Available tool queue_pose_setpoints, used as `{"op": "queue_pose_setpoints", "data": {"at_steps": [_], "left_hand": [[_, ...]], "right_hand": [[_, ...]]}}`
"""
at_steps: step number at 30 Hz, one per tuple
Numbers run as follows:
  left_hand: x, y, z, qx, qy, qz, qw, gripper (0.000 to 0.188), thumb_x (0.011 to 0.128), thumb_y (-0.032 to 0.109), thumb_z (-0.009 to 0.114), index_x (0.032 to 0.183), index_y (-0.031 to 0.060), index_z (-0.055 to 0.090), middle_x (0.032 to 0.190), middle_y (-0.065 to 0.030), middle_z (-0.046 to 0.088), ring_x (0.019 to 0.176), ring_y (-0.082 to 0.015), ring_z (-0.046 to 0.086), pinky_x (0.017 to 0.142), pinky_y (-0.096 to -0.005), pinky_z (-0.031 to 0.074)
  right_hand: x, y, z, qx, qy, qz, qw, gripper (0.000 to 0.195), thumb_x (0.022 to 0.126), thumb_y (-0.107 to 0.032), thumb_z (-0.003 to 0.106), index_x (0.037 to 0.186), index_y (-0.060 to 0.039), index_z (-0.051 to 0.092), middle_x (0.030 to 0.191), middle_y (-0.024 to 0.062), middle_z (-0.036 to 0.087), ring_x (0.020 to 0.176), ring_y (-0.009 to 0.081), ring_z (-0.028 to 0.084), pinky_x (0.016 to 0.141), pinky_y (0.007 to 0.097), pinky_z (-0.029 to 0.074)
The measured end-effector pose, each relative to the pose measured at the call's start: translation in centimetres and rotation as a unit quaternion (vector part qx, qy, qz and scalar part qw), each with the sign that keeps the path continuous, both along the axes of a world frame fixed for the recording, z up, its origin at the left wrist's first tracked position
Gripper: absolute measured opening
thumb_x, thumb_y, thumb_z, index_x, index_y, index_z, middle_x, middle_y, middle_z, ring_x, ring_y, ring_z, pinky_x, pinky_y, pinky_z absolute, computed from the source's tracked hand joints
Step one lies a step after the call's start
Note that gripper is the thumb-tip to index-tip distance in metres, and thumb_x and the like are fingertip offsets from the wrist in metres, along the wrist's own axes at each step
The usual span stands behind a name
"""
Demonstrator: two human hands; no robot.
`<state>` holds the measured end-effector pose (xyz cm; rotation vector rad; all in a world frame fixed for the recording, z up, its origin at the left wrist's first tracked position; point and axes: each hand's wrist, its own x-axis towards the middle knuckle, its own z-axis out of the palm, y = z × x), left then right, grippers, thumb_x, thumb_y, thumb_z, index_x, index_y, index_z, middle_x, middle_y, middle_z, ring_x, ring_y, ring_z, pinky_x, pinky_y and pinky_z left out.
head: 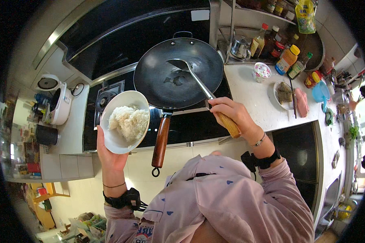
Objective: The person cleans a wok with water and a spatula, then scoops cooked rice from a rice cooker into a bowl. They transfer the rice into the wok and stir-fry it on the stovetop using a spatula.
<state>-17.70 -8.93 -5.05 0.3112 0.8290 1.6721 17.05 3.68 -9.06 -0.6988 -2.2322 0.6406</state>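
A white bowl [109, 138] of cooked white rice [130, 121] rests in my left hand [112, 158], tilted so that its inside faces up toward me. Its rim is close to the near left edge of a dark wok [158, 85]. In my right hand [234, 113] is the wooden handle of a metal wok spatula [197, 79], whose blade lies on the wok's inner surface. A little liquid or oil glistens at the wok's bottom. The wok's brown wooden handle [161, 142] points toward me, between my hands.
An unused gas burner [106, 98] lies left of the wok. Beyond it stands a white rice cooker [62, 104], lid up. On the right counter are sauce bottles [287, 59], a floral-patterned cup [261, 72], a plate [277, 101] with chopsticks [293, 100], and a pink cloth [301, 102].
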Motion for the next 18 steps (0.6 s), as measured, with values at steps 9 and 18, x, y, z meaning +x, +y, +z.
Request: {"op": "queue_pose_setpoints", "data": {"at_steps": [9,18], "left_hand": [[1.3,0.5,0.9,0.0,0.053,-0.016,0.998,0.055,0.098,0.045,0.038,0.14,0.01,0.035,0.14,-0.0121,0.042,0.127,-0.0299,0.044,0.099,-0.048,0.044],[0.9,3.4,1.6,-0.033,0.132,-0.045,0.99,0.058,0.098,0.049,0.03,0.14,0.0091,0.031,0.134,-0.0166,0.045,0.117,-0.0315,0.053,0.081,-0.0422,0.058]], "right_hand": [[0.4,0.9,-1.1,0.083,-0.01,-0.042,0.996,0.032,0.077,-0.002,0.065,0.108,-0.0087,0.064,0.109,0.0143,0.064,0.091,0.0251,0.066,0.077,0.0293,0.053],[1.1,2.7,0.8,-0.032,0.103,-0.062,0.992,0.028,0.08,-0.005,0.067,0.108,-0.006,0.064,0.081,0.0103,0.065,0.07,0.0158,0.063,0.066,0.0259,0.049]]}}
